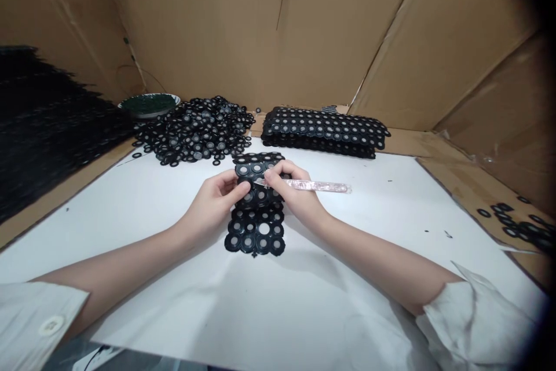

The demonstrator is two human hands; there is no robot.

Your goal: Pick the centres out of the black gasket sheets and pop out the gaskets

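A black sheet of joined rubber rings [249,226] is bent over in front of me, its near end lying on the white board. My left hand [220,194] grips the raised fold at its left edge, thumb on top. In my right hand [299,188] is a craft knife [319,186] with a clear-wrapped handle pointing right. Its thin blade reaches left onto the rings near my left thumb. The right fingers also rest against the sheet's right edge. One ring position in the lower part shows a white hole.
A heap of loose black rings [195,133] lies at the back left, with a bowl [150,106] of dark bits behind it. Folded ring sheets [324,131] sit at the back. A tall dark stack [47,128] stands left; ring scraps [521,225] lie right. Cardboard walls [243,24] enclose the white board [174,307].
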